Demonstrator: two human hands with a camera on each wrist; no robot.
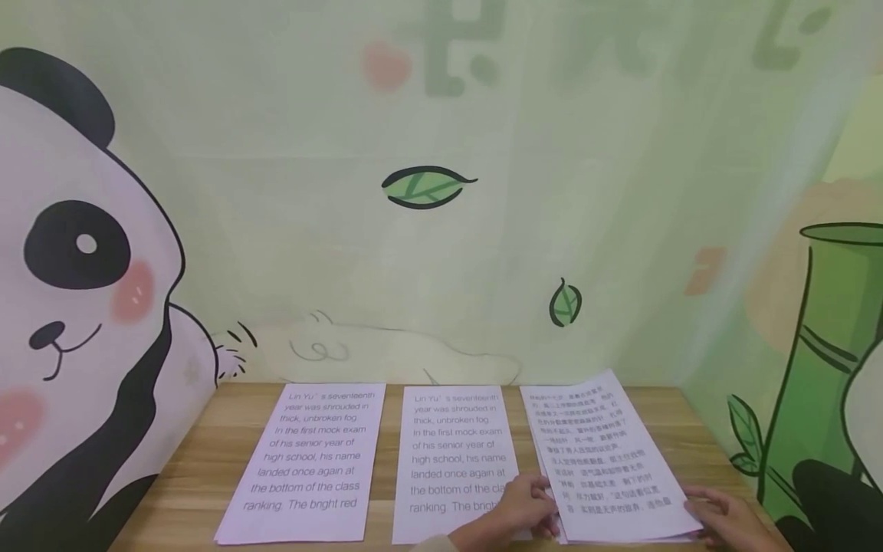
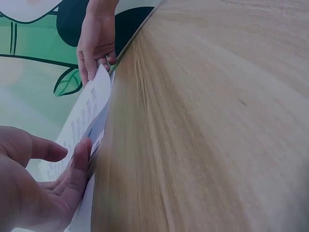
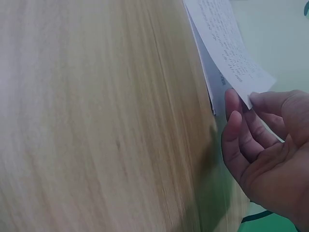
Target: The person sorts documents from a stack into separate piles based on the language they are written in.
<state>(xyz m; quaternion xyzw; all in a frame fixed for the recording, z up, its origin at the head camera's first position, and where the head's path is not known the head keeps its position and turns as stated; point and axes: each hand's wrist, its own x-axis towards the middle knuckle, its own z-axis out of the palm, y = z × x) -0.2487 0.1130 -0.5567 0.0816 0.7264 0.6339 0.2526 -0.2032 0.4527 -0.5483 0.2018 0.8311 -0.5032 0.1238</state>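
On the right of the table lies a stack of printed paper. Its top sheet (image 1: 600, 460), covered in Chinese text, sits askew over the sheets below. My right hand (image 1: 727, 517) pinches this sheet near its lower right corner between thumb (image 3: 273, 102) and fingers, and the corner is lifted in the right wrist view. At the stack's left edge is my left hand (image 1: 520, 507), its fingers touching the paper's side and its thumb (image 2: 48, 150) held apart. The left hand partly covers the middle stack (image 1: 451, 452), printed in English.
A third stack of paper (image 1: 310, 460) with the same English text lies at the left. The wooden table (image 1: 186, 468) ends at a backdrop (image 1: 310, 230) printed with a panda, leaves and bamboo, which also rises along the sides.
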